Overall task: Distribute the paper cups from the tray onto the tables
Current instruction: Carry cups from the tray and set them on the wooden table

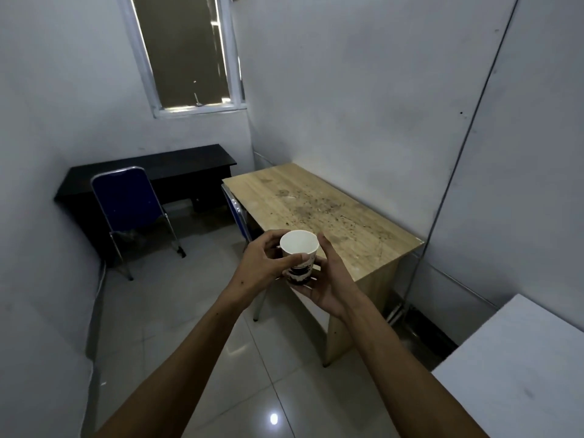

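A white paper cup (298, 246) with a dark printed band stands upright in the air, held between both hands just off the near left corner of the light wooden table (319, 203). My left hand (262, 263) grips its left side, thumb across the front. My right hand (328, 279) cups it from the right and underneath. The cup looks empty inside. A black desk (151, 167) stands against the far wall under the window. No tray is in view.
A blue folding chair (129, 200) stands in front of the black desk. A second blue chair (237, 213) is tucked at the wooden table's left side. A white tabletop (521, 368) fills the lower right corner. Glossy floor tiles lie between them.
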Demonstrator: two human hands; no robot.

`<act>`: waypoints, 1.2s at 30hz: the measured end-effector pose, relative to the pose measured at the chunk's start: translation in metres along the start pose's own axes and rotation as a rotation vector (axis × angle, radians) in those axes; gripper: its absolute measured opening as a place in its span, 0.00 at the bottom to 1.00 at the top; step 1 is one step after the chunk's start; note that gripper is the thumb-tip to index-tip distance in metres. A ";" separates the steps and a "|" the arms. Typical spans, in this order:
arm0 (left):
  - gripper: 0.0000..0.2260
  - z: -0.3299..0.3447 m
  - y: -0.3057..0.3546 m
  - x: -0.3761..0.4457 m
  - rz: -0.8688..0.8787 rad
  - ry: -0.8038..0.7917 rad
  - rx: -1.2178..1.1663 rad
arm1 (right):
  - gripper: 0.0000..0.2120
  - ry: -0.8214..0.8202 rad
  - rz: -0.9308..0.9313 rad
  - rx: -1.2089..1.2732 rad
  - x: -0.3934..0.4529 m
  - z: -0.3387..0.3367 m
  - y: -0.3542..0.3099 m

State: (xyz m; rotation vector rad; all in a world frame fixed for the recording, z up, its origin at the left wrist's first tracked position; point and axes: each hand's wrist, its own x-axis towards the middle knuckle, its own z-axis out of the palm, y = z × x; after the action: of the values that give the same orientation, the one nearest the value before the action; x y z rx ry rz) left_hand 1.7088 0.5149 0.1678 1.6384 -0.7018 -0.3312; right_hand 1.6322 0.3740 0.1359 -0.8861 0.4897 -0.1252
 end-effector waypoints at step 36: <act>0.25 0.039 -0.289 0.778 -0.059 -0.348 0.313 | 0.10 0.478 -0.014 -0.344 0.711 -0.117 -0.252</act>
State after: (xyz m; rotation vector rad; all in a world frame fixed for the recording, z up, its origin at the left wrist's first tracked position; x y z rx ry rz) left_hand 2.3611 0.0239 0.0144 1.9229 -1.0079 -0.5814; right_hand 2.2303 -0.0843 0.0130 -1.2018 0.9704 -0.2743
